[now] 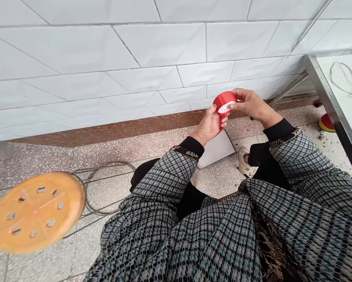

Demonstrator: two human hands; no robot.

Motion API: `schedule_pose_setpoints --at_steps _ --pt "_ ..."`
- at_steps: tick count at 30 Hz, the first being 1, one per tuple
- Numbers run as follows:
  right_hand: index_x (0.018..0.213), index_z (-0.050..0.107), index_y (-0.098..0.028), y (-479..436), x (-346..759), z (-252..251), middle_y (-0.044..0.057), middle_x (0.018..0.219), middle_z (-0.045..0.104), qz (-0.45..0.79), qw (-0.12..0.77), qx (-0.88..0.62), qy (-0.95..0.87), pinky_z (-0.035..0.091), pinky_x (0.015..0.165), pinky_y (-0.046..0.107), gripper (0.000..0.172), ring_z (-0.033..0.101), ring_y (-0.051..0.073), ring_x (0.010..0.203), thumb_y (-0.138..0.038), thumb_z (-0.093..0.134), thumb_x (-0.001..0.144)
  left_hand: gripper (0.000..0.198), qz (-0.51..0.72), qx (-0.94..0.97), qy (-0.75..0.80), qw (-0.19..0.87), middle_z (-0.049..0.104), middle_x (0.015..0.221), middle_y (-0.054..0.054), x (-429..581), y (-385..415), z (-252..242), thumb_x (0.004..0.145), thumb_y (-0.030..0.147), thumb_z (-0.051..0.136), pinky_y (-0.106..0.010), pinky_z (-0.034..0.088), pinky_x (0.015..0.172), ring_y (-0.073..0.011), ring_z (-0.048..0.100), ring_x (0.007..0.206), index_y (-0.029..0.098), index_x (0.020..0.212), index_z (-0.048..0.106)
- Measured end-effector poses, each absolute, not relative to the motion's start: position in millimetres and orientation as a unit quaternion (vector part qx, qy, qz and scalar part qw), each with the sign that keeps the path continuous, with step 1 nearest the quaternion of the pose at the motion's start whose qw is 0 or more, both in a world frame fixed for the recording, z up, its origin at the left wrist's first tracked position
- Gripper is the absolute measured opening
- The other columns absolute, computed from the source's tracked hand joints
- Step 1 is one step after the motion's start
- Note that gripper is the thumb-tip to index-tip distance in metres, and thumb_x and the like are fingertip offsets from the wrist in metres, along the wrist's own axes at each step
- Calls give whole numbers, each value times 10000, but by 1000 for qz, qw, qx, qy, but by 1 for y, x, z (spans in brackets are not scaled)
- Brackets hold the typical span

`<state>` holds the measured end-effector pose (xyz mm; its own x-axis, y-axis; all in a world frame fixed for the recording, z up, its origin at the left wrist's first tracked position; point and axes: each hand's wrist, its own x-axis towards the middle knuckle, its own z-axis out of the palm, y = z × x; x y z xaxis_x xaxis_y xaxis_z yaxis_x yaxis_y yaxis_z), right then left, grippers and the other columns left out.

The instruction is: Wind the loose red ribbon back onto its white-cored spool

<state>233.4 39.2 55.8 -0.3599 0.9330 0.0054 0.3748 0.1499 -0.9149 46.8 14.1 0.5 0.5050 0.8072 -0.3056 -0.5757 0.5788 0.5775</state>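
Observation:
A roll of glossy red ribbon [224, 100] with a white core is held up in front of the tiled wall. My right hand [253, 105] grips its right side, the thumb at the core and the fingers behind the rim. At the lower left of the roll, my left hand [209, 124] is closed on the red strip that hangs down from it. Part of that strip is hidden behind the left fingers. Below both hands a flat white board or box [216, 150] lies on the floor; its kind is unclear.
An orange round stool [37, 211] with holes in its seat stands at left, beside coiled dark cable or wire [96, 188]. A metal-edged table [328, 98] with a thin white cord [344, 80] is at right. A red and yellow object [326, 123] sits beneath it.

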Motion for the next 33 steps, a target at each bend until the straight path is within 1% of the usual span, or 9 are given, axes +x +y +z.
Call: schedule_pose_setpoints --at_steps 3,5,10,14,20,22,27,30,33 --pt "1098 775 -201 40 238 62 72 1050 756 480 323 -461 -673 577 948 435 601 674 272 1068 -724 871 817 455 410 230 298 831 678 809 -12 45 16 0 934 629 822 -269 403 608 -123 526 661 195 1050 745" --pt "1114 779 -202 40 242 70 73 1036 758 473 313 -471 -676 577 907 408 630 680 272 1064 -756 851 822 353 404 271 317 814 698 811 -14 41 19 -3 912 508 884 -270 429 665 -127 574 711 184 970 755" --pt "1170 782 -186 37 251 84 86 1035 778 430 279 -506 -694 575 841 392 560 685 262 1003 -680 791 906 131 365 376 342 780 706 797 4 30 28 -11 889 173 860 -245 456 748 -98 600 734 138 837 744" --pt "1152 778 -160 39 254 81 89 1014 766 404 258 -515 -711 553 807 375 497 672 249 963 -599 784 920 211 342 374 334 795 610 681 29 29 27 -8 982 198 791 -236 425 653 -82 530 600 149 813 675" --pt "1166 775 -177 34 254 90 77 958 744 346 225 -553 -724 563 820 410 432 666 266 963 -562 720 977 272 312 369 337 808 362 546 109 27 23 3 1042 251 765 -215 199 515 -39 252 467 145 808 676" --pt "1167 775 -188 32 256 94 79 949 744 332 222 -560 -726 571 835 430 392 666 272 962 -534 709 994 303 321 374 346 798 371 537 102 26 24 1 1024 269 797 -214 222 523 -41 276 475 149 775 674" --pt "1128 773 -173 34 260 91 91 919 734 292 193 -570 -744 579 842 465 376 671 289 936 -526 748 998 291 344 401 367 766 592 619 14 25 26 -3 958 225 854 -218 325 570 -56 445 550 139 723 706" --pt "1124 775 -180 37 261 87 87 896 737 284 167 -567 -755 581 828 460 367 672 288 916 -525 749 999 281 330 384 382 773 638 668 -8 26 26 1 966 182 817 -221 265 539 -39 366 524 129 714 706" --pt "1095 769 -188 38 262 82 69 865 732 282 137 -557 -769 571 807 439 311 665 270 884 -483 730 1003 284 310 364 395 784 546 600 18 25 25 6 987 121 744 -223 179 511 -29 267 490 119 706 701"
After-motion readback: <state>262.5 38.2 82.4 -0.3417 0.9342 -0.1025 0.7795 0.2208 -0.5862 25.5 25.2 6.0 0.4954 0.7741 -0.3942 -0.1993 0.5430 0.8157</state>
